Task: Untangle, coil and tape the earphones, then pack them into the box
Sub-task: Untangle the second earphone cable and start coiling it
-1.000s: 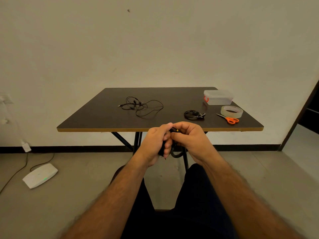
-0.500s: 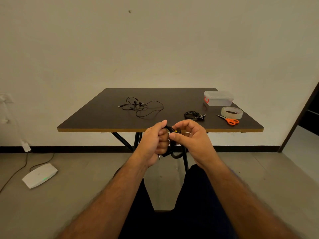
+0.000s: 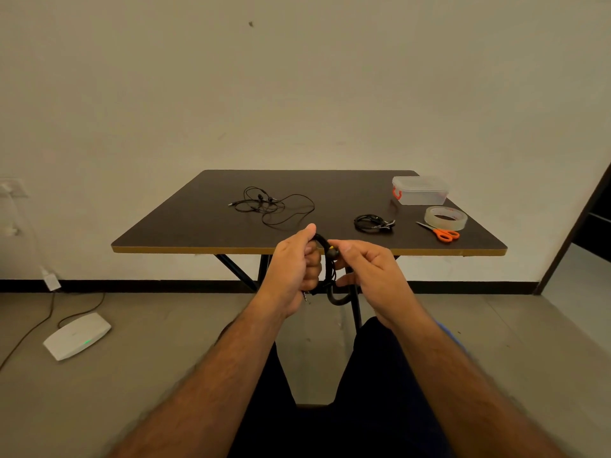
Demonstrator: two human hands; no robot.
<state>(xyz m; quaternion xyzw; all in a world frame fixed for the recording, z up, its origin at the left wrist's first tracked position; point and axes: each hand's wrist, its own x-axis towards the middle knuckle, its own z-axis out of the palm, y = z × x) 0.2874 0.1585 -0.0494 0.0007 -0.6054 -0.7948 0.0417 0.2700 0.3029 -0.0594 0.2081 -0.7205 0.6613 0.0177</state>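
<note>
**Bare forearms, dark trousers**

A person's left hand (image 3: 291, 266) and right hand (image 3: 373, 269) extend from bare, hairy forearms, with no sleeves, watch or rings in view. Dark trousers (image 3: 380, 375) cover both legs; a sliver of blue cloth (image 3: 449, 335) shows beside the right forearm.

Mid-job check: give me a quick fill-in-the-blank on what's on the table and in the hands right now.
1. Both the left hand and the right hand hold a black coil of ____.
2. The scissors have ____ handles.
3. The tape roll lies between the scissors and the clear ____.
4. The loose earphones on the table are still ____.

Missing words: earphones; orange; box; tangled
</note>
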